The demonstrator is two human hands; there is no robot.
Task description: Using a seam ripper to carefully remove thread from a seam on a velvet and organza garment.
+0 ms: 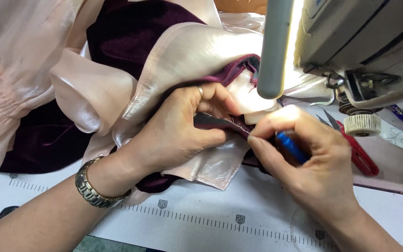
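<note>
Head view, left hand (pixel 183 130): pinches the maroon velvet seam (pixel 220 122) against the pale pink satin (pixel 187 51).
Right hand (pixel 311 158): fingers clenched round a blue-handled tool (pixel 291 145), tip at that seam.
Nearby: red snips (pixel 360 156), sewing machine (pixel 374 42), table ruler (pixel 201 217).

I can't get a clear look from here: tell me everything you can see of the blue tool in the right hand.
The blue tool is a slim, glossy, plastic-looking handle, only a short stretch showing between the fingers of the right hand. It lies tilted, its upper end pointing toward the dark maroon seam that the left hand pinches. Its tip is hidden behind the thumb and fingertips, so its kind cannot be told. Only the right hand touches it visibly.
</note>
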